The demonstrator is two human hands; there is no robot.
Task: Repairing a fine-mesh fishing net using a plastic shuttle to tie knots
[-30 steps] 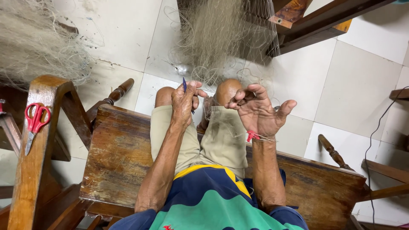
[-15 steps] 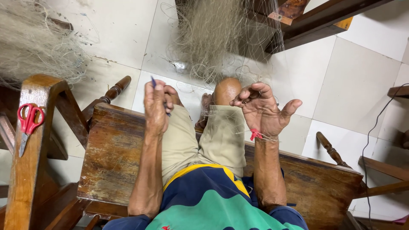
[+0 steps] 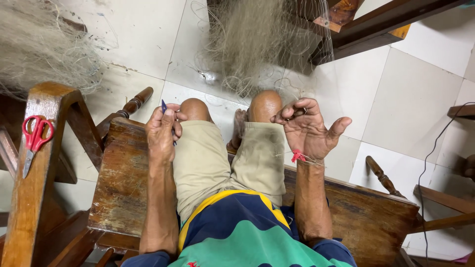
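Note:
My left hand (image 3: 162,129) is closed around a small blue netting needle (image 3: 164,106), held over my left knee. Palm up beside my right knee, my right hand (image 3: 309,129) pinches thin strands of the net between thumb and forefinger, its other fingers spread. A red thread (image 3: 298,156) is tied around that wrist. The pale fishing net (image 3: 262,39) hangs in a bundle in front of my knees, and fine lines run from it to my right hand. I sit on a dark wooden bench (image 3: 123,183).
Red-handled scissors (image 3: 33,141) hang on a wooden chair frame (image 3: 37,198) at the left. More netting (image 3: 39,44) is heaped at the upper left. Wooden furniture (image 3: 376,24) stands at the upper right, a black cable (image 3: 430,163) trails over the white tiled floor (image 3: 410,94).
My left hand has swung from next to the right hand out to the left and now sits over the left knee. The right hand stayed raised, holding the strands.

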